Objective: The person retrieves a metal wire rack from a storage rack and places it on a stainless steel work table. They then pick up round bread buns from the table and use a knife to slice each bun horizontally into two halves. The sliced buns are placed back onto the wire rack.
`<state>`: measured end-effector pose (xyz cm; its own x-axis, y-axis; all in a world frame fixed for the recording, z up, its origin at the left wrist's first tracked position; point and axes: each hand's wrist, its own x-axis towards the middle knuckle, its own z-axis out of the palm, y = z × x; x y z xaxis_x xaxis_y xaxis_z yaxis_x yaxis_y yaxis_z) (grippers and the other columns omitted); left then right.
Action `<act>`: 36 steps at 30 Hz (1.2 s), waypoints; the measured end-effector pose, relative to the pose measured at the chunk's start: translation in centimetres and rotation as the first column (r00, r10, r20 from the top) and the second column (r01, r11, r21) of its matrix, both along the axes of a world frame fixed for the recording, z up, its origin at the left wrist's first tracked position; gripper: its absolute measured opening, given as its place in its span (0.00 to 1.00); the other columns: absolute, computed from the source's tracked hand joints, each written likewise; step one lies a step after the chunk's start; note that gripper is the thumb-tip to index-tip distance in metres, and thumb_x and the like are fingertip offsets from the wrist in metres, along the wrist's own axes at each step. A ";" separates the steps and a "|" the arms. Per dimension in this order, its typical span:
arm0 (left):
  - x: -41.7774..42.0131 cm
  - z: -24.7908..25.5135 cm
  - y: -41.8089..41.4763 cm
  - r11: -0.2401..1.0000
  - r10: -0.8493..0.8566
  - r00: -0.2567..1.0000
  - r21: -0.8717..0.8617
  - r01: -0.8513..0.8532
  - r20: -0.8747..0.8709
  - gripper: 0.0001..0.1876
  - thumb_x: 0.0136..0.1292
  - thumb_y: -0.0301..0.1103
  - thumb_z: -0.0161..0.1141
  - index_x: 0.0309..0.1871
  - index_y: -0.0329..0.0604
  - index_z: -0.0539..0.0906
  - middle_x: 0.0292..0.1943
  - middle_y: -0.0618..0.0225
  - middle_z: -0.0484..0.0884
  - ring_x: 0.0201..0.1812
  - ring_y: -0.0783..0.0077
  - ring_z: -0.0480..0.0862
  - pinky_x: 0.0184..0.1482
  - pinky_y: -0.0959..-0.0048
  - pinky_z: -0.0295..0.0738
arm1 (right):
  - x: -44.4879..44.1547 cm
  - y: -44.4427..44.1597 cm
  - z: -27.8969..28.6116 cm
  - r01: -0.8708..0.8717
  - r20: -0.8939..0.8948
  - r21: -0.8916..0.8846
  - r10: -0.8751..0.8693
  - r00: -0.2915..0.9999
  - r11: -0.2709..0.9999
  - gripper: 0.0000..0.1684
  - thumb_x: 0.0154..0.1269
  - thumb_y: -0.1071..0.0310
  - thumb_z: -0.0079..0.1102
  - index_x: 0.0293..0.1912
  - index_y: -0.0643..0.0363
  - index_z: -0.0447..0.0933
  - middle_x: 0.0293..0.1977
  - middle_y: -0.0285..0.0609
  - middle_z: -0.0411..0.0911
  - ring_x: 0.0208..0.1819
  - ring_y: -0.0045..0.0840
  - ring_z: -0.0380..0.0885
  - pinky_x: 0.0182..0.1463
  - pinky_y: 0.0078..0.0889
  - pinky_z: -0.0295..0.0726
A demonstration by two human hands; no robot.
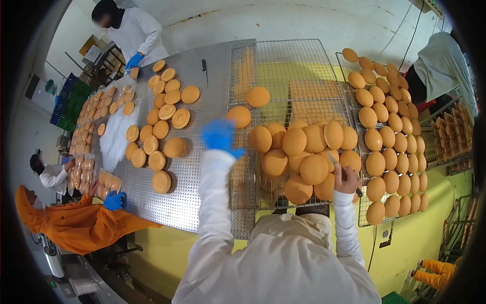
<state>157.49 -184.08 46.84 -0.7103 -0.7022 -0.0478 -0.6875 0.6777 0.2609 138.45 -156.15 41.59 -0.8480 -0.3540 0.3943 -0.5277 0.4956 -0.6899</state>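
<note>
My left hand (219, 136), in a blue glove and blurred, is over the right part of the perforated metal table (178, 212). Just past its fingers lies a round golden bun (239, 117); whether they touch is unclear. Another bun (174, 147), slightly blurred, is left of the glove. My bare right hand (346, 179) grips a small knife (332, 158), its blade pointing away from me over piled buns (313, 169). The knife's black handle end shows below the fist. These buns rest on a wire rack (273, 190) before me.
Flat bun halves (156, 160) are scattered across the table. Farther left are plastic bags (117, 133) and bagged buns (83, 167). A second knife (205, 70) lies at the back. Another rack of buns (389, 159) stands right. Co-workers (136, 30) (87, 220) work at the table's left side.
</note>
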 end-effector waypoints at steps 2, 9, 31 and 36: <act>-4.4 -5.1 0.2 0.996 -0.053 0.999 0.076 0.052 0.012 0.45 0.41 0.43 0.69 0.63 0.44 0.59 0.59 0.52 0.61 0.61 0.51 0.61 0.62 0.62 0.56 | 0.7 -0.6 -1.1 -0.034 0.067 0.043 0.031 0.997 0.999 0.11 0.53 0.61 0.62 0.23 0.55 0.74 0.15 0.32 0.70 0.23 0.24 0.67 0.36 0.29 0.59; -6.0 -8.9 1.9 0.396 0.776 0.229 0.736 0.549 -0.588 0.41 0.44 0.58 0.61 0.62 0.54 0.62 0.57 0.55 0.65 0.56 0.46 0.66 0.54 0.42 0.62 | 1.1 -0.7 0.0 -0.028 0.276 -0.173 0.075 0.958 0.984 0.08 0.53 0.64 0.61 0.24 0.56 0.73 0.16 0.32 0.69 0.24 0.25 0.66 0.38 0.29 0.58; -2.0 1.9 14.3 0.129 0.889 0.081 0.418 0.899 -0.451 0.41 0.44 0.45 0.62 0.62 0.40 0.59 0.57 0.54 0.65 0.56 0.53 0.68 0.59 0.56 0.64 | 5.8 -6.2 5.6 -0.486 -0.490 -0.104 0.381 0.784 0.868 0.11 0.39 0.66 0.64 0.23 0.51 0.69 0.16 0.35 0.61 0.21 0.28 0.62 0.30 0.33 0.56; 1.3 -2.6 7.3 0.728 0.469 0.314 0.563 0.392 -0.826 0.41 0.44 0.45 0.65 0.62 0.41 0.60 0.57 0.51 0.66 0.56 0.53 0.68 0.60 0.58 0.59 | 0.9 -7.3 3.1 -0.139 -0.298 0.063 0.152 0.942 0.988 0.05 0.49 0.70 0.61 0.24 0.58 0.73 0.16 0.33 0.67 0.21 0.27 0.64 0.33 0.27 0.60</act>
<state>158.76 -176.75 44.26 -0.5396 -0.8204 0.1892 0.2757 0.0401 0.9604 139.40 -163.46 44.69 -0.6298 -0.4859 0.6061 -0.7763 0.4221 -0.4682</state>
